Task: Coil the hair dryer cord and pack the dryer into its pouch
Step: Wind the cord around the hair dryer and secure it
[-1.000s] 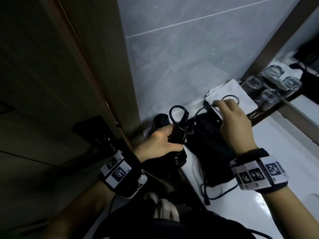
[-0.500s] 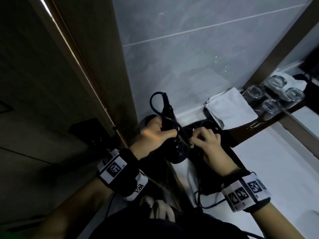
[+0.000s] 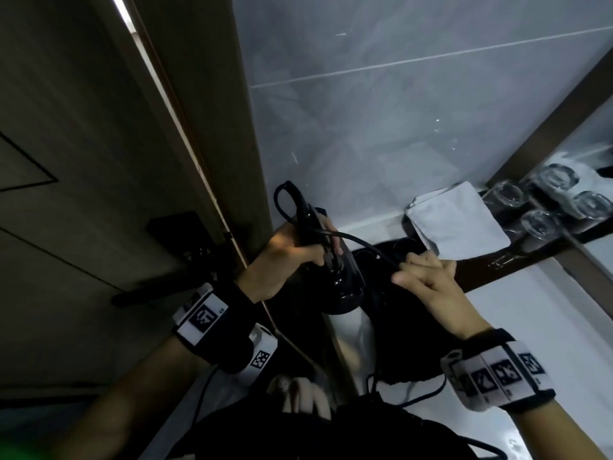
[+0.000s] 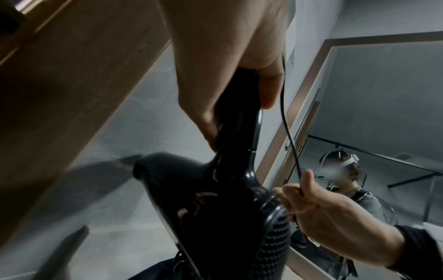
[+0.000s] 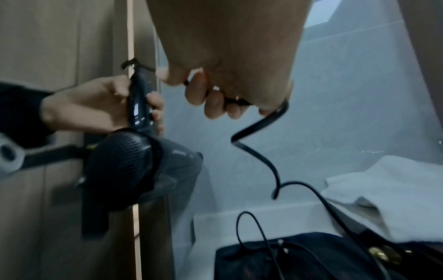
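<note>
My left hand grips the handle of the black hair dryer, held above the counter edge with its body hanging down. A loop of black cord sticks up past the handle end. From the handle the cord runs right into my right hand, which pinches it in curled fingers. Below that hand the cord drops in curls onto the black pouch lying on the white counter.
A folded white towel lies behind the pouch. Several upturned glasses stand by the mirror at the right. A wooden door frame rises at the left, a grey tiled wall behind. The white counter extends right.
My left hand lifted the dryer, so the cord loop stands higher. My right hand left the towel, came back beside the dryer and took hold of the cord.
</note>
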Tool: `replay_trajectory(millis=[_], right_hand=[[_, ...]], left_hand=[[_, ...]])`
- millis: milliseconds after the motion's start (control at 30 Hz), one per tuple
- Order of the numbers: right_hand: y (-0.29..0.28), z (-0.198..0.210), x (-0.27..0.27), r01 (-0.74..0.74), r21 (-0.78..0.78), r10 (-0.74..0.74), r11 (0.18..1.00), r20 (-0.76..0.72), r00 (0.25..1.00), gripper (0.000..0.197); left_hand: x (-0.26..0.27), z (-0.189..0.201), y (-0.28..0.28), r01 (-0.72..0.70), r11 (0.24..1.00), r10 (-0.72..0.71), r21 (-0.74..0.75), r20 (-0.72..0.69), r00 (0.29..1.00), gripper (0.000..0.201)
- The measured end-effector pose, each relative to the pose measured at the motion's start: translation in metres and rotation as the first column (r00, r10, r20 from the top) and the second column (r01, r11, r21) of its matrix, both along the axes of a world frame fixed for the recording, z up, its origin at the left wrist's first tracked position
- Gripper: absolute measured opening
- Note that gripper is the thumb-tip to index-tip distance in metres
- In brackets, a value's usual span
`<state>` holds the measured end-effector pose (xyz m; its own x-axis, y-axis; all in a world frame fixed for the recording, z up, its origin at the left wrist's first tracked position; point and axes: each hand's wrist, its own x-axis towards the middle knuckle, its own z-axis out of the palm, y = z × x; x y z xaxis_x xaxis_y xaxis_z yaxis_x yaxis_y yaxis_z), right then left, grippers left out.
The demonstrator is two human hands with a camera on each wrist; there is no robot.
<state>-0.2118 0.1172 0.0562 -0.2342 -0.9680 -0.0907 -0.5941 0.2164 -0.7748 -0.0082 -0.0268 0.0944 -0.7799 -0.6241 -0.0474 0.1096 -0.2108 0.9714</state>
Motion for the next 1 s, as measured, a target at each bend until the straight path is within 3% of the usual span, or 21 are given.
replay_trajectory(millis=[100, 200, 333, 367, 433, 500, 567, 733, 833, 933, 1000], right_hand=[[-0.019, 0.005, 0.003, -0.082, 0.021, 0.079, 0.996, 0.120, 0.990, 0.044], [-0.032, 0.011, 0.012, -0.058, -0.015, 0.060, 0.998, 0.182, 0.981, 0.035], [-0.039, 0.019, 0.019, -0.031, -0.039, 0.037, 0.999, 0.149, 0.988, 0.007], [-0.039, 0.020, 0.021, -0.074, -0.032, 0.078, 0.997, 0.169, 0.982, 0.014], [-0.036, 0.019, 0.024, -0.179, -0.032, 0.181, 0.983, 0.197, 0.963, 0.058], [-0.035, 0.016, 0.027, -0.246, -0.040, 0.248, 0.968, 0.045, 0.968, 0.099], [-0.035, 0.013, 0.028, -0.253, -0.112, 0.234, 0.961, -0.161, 0.959, 0.111], [-0.039, 0.020, 0.038, -0.226, -0.226, 0.081, 0.948, -0.515, 0.853, 0.073], [-0.040, 0.027, 0.042, -0.211, -0.196, 0.040, 0.958, -0.637, 0.770, 0.070], [-0.038, 0.029, 0.048, -0.193, -0.175, 0.022, 0.965, -0.684, 0.729, 0.070], [-0.036, 0.029, 0.052, -0.110, -0.143, -0.017, 0.984, -0.681, 0.733, 0.070]], left_hand=[[0.003, 0.005, -0.001, 0.157, 0.987, -0.156, 0.021, -0.049, 0.987, 0.032], [0.002, 0.012, 0.000, 0.237, 0.969, -0.231, 0.071, -0.081, 0.970, 0.027], [-0.003, 0.025, 0.002, 0.160, 0.987, -0.160, -0.007, -0.024, 0.987, 0.007], [-0.004, 0.027, 0.002, 0.123, 0.991, -0.124, -0.046, 0.001, 0.992, 0.008], [-0.007, 0.029, 0.002, 0.109, 0.990, -0.108, -0.086, 0.027, 0.994, 0.012], [-0.008, 0.036, 0.002, 0.158, 0.980, -0.154, -0.124, 0.044, 0.987, 0.012], [-0.008, 0.042, 0.002, 0.237, 0.958, -0.229, -0.161, 0.064, 0.971, 0.016], [-0.009, 0.052, -0.001, 0.397, 0.861, -0.362, -0.319, 0.165, 0.918, 0.025], [-0.005, 0.054, -0.007, 0.404, 0.851, -0.349, -0.335, 0.212, 0.913, 0.028], [-0.002, 0.051, -0.013, 0.271, 0.923, -0.220, -0.272, 0.204, 0.954, 0.043], [0.000, 0.047, -0.018, 0.136, 0.926, -0.050, -0.351, 0.243, 0.969, 0.043]])
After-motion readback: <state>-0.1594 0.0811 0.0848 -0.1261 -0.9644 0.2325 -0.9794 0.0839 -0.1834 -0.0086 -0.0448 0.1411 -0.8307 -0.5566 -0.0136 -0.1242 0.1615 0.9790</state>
